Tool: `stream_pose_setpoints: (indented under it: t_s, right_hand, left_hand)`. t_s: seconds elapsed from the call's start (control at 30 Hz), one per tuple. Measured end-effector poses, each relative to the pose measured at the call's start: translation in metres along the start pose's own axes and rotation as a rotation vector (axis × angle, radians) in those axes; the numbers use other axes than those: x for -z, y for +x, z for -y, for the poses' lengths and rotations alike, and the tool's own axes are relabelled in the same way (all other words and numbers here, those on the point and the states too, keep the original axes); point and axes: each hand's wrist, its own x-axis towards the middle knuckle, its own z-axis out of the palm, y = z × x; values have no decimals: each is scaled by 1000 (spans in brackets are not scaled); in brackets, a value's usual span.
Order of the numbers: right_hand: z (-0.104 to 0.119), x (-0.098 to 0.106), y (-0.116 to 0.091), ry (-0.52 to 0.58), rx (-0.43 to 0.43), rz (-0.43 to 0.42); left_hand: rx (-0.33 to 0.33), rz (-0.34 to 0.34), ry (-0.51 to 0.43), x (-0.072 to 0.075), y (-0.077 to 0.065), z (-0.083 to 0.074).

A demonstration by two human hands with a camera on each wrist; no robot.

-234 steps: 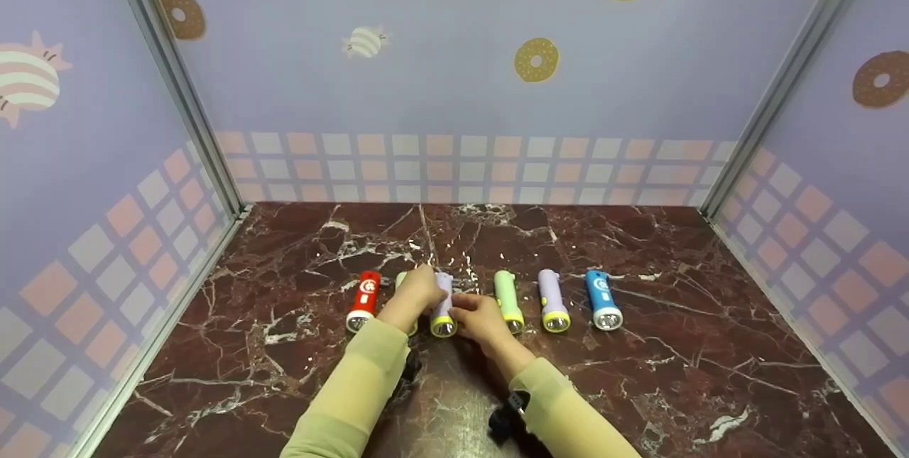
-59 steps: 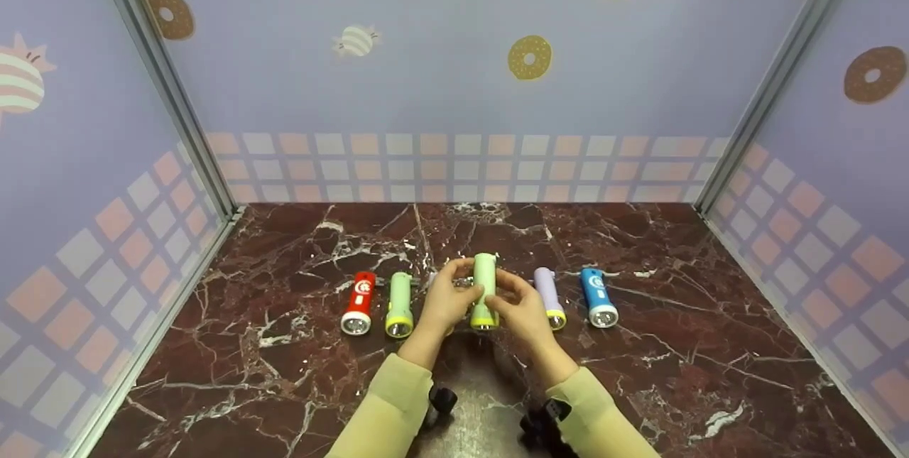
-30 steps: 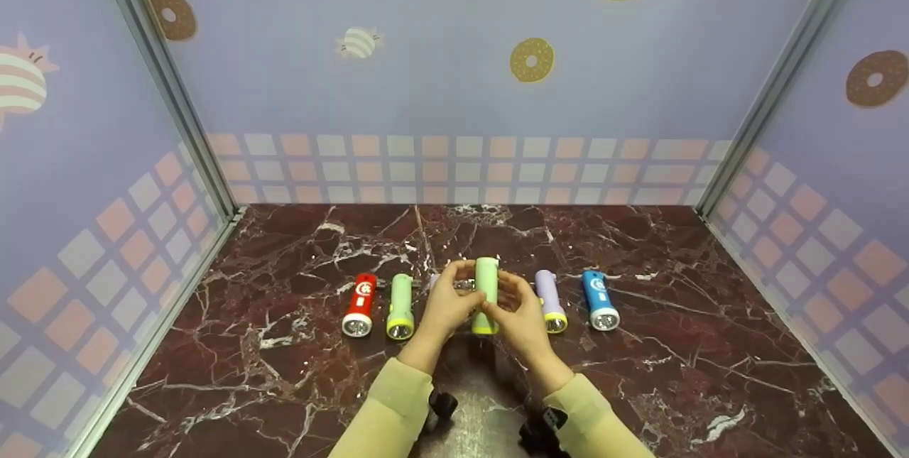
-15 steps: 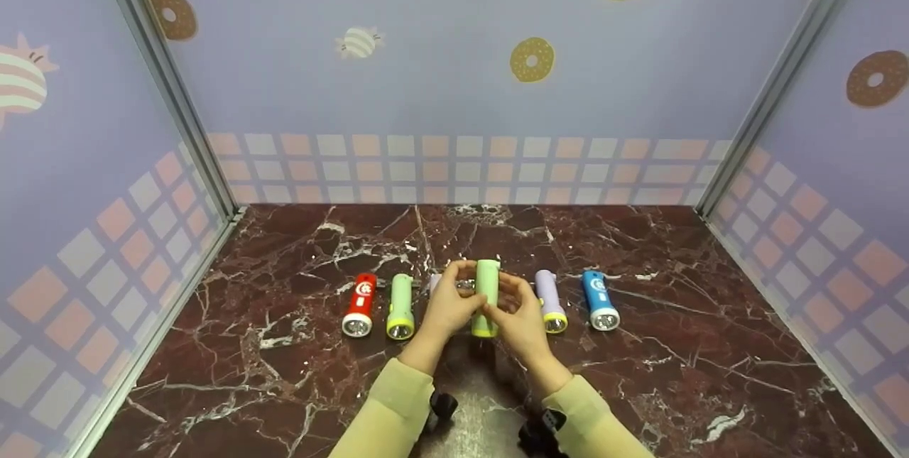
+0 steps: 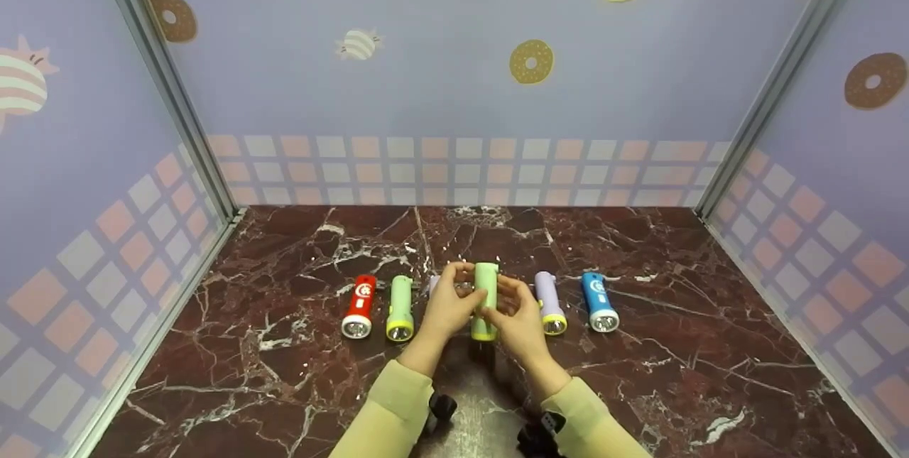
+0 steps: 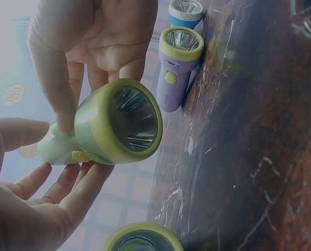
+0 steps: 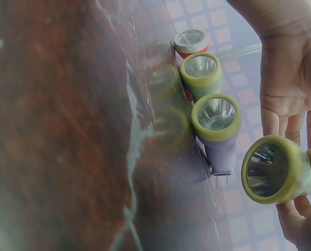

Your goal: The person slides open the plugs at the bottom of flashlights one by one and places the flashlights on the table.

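Note:
A light green flashlight (image 5: 486, 279) with a yellow rim is held between both hands, raised off the table with its lens end toward me. My left hand (image 5: 447, 307) grips its left side, thumb across the front of the barrel. My right hand (image 5: 523, 322) grips the right side, thumb on the barrel too. In the left wrist view its lens (image 6: 134, 119) and a yellow switch (image 6: 81, 156) show. A purple flashlight (image 7: 222, 151) lies close to my left hand, mostly hidden behind it in the head view; the right wrist view shows two thin metal prongs (image 7: 222, 180) under it.
In a row on the dark red marble table (image 5: 284, 380) lie a red flashlight (image 5: 361, 302), another green flashlight (image 5: 400, 302), another purple flashlight (image 5: 549, 298) and a blue flashlight (image 5: 599, 298). Patterned lilac panels (image 5: 440, 89) enclose the back and both sides.
Both hands have left the left purple flashlight and lifted the right-hand green one from the row. Over the last second it has come down slightly in the head view, grip nearly unchanged.

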Motion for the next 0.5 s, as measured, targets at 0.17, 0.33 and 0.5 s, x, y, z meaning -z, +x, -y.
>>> stream_pose_setpoints:
  t_s: [0.17, 0.33, 0.5]
  right_hand:
    - [-1, -2, -1, 12, -7, 7]
    - [-2, -5, -3, 16, -7, 31]
    - [-2, -6, -3, 12, -4, 31]
  left_hand:
    - [6, -21, -4, 2, 0, 1]
    - [-32, -5, 8, 5, 1, 4]
    - [-74, 31, 23, 7, 1, 5]
